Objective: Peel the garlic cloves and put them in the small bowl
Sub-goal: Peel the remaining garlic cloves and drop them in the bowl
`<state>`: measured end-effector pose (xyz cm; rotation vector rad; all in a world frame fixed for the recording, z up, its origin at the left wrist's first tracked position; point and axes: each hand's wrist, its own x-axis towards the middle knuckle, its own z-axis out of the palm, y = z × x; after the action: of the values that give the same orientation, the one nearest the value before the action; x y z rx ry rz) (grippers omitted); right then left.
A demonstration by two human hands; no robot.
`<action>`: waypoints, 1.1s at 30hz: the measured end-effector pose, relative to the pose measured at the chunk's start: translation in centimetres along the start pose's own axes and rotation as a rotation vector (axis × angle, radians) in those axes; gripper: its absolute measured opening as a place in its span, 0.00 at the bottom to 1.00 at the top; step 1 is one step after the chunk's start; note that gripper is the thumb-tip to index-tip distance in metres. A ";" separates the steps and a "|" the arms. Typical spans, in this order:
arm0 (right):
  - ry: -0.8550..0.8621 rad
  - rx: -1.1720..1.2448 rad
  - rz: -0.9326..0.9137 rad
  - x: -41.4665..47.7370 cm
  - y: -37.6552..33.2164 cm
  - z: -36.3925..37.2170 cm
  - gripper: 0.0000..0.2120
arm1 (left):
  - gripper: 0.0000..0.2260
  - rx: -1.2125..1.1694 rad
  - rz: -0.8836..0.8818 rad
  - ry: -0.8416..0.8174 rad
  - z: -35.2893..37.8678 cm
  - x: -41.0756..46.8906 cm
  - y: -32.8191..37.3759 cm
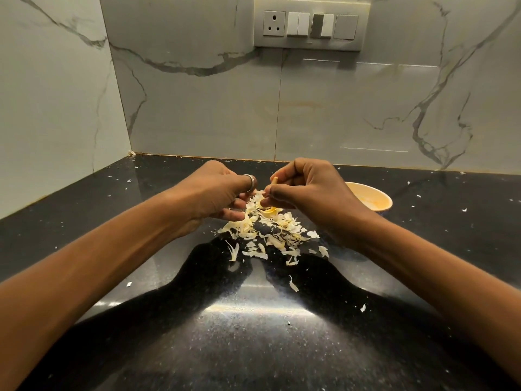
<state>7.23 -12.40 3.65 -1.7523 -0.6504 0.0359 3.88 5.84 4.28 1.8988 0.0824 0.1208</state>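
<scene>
My right hand is curled above the counter and pinches a small pale garlic clove between thumb and fingertips. My left hand, with a ring on one finger, hovers just left of it, fingers curled down toward the pile; whether it holds anything is hidden. A heap of pale garlic skins lies on the black counter under both hands. The small pale bowl stands to the right, partly hidden behind my right hand, with something pale inside.
The black speckled counter runs to marble walls at the back and left. Stray skin flakes lie scattered around. A switch panel with a socket is on the back wall.
</scene>
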 end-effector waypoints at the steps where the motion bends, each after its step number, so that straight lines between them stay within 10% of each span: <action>1: 0.001 0.035 0.009 0.0 -0.1 -0.1 0.07 | 0.11 0.044 0.003 0.019 -0.1 0.1 -0.1; 10: -0.008 -0.096 -0.037 0.0 0.0 -0.2 0.05 | 0.13 0.631 0.218 0.188 -0.8 0.5 -0.6; 22: 0.060 -0.497 -0.242 0.4 1.1 0.1 0.03 | 0.05 0.436 0.413 0.067 -0.2 -0.1 0.2; 33: 0.073 -0.621 -0.340 0.4 0.9 0.0 0.05 | 0.05 0.771 0.754 0.200 0.5 0.0 -0.7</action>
<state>7.95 -12.30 2.98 -2.1897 -0.9665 -0.5117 3.93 5.62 3.44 2.5879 -0.5301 0.8962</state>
